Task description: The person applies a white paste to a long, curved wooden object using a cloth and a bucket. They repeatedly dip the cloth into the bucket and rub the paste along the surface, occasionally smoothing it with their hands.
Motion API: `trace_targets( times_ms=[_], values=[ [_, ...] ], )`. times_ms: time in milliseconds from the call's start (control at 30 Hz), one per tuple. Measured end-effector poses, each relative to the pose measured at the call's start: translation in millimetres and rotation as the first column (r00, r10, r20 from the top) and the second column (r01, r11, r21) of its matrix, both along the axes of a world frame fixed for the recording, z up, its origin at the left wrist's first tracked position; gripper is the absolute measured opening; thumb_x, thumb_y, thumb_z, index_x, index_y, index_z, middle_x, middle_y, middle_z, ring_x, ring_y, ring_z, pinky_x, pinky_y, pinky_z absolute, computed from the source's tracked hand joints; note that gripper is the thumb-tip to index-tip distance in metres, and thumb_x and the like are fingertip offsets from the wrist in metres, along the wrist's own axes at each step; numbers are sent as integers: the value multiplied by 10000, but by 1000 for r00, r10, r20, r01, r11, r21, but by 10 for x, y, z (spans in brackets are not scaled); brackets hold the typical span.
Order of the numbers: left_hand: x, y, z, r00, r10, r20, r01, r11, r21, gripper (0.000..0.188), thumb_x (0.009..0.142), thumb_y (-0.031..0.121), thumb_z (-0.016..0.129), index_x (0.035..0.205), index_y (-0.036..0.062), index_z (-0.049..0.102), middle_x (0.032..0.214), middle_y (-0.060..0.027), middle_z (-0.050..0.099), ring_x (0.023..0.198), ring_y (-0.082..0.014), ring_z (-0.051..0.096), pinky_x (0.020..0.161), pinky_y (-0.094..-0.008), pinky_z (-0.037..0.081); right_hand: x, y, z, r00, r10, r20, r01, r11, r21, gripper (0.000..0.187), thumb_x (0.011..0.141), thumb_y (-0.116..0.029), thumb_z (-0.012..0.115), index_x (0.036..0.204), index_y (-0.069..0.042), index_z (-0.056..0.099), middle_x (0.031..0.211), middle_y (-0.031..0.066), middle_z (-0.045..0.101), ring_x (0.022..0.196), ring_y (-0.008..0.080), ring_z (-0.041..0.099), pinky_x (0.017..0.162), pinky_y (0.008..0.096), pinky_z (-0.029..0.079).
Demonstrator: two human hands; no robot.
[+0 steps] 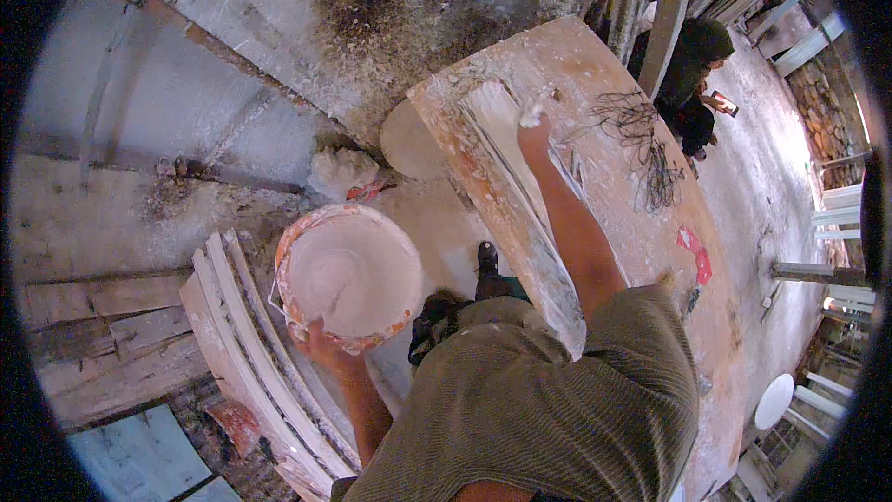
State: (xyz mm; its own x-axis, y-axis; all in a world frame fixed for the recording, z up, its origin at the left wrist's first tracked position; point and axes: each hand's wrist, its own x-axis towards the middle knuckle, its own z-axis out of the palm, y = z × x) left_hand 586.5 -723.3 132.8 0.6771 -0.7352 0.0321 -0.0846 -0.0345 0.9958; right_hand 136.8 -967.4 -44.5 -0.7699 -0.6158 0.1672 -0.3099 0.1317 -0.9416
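A large orange bucket (pixel 286 256), its rim crusted white, stands at my left. Pale, creamy wet plaster (pixel 358 265) fills much of what shows inside. My left hand (pixel 322 344) is closed on the bucket's near rim, with white smears on the fingers. Out over the table, my right hand (pixel 533 125) is closed at the far end of a long white-coated mould (pixel 497 121). White material covers its fingers, so what they hold is hidden. The mould runs lengthwise along the left side of the plaster-smeared board table (pixel 641 251).
Tangled dark wire (pixel 646 144) and a red scrap (pixel 695 256) lie on the table. Long curved strips (pixel 269 353) lean beside the bucket. Beyond the table a person (pixel 692 65) sits holding a phone (pixel 724 104). A white round disc (pixel 774 402) is at right.
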Motion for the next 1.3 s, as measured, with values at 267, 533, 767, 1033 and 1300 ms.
trace_targets(
  times_ms=[267, 533, 767, 1033, 1300],
  values=[
    [-124, -1610, -278, 812, -205, -547, 271, 962, 41, 549, 722, 131, 541, 1252, 74, 408, 1221, -185, 468, 1075, -362, 480, 890, -504, 437, 29, -1080, -207, 930, 78, -360, -61, 996, 60, 257, 648, -183, 666, 801, 1, 572, 785, 223, 579, 766, 391, 558, 666, 449, 430],
    [-1056, -2812, 136, 750, -330, -574, 430, 902, 44, 668, 699, -52, 580, 1303, 62, 318, 1188, -173, 481, 1052, -303, 507, 897, -427, 438, -116, -205, -136, 901, 305, -310, -279, 952, 125, 260, 718, -214, 688, 869, -22, 600, 798, 142, 610, 753, 293, 571, 679, 420, 435],
    [-1815, -3322, 256, 616, -637, -463, 708, 705, -27, 565, 693, -50, 594, 1212, 7, 377, 1102, -119, 515, 993, -241, 527, 892, -362, 421, 318, 276, 1620, 910, 345, -231, -297, 930, 217, 281, 711, -169, 662, 968, -60, 630, 837, 168, 618, 880, 330, 586, 766, 408, 452],
    [-2588, -3284, 473, 311, -925, -220, 916, 353, -190, 495, 674, -40, 639, 1127, -34, 440, 1026, -135, 536, 902, -188, 553, 836, -313, 440, -339, 156, 1949, 430, 778, -457, -162, 565, 809, 171, 723, -104, 586, 865, -35, 652, 876, 178, 609, 944, 337, 586, 785, 507, 501],
    [-3156, -2833, 646, 187, -956, -227, 890, 263, -373, 426, 679, -86, 613, 1074, -34, 461, 1003, -121, 554, 909, -180, 564, 813, -299, 452, -292, 617, 995, 550, 576, -605, -341, 816, 467, 223, 760, -78, 552, 961, -8, 616, 1007, 180, 607, 923, 364, 592, 824, 416, 492]
  ],
)
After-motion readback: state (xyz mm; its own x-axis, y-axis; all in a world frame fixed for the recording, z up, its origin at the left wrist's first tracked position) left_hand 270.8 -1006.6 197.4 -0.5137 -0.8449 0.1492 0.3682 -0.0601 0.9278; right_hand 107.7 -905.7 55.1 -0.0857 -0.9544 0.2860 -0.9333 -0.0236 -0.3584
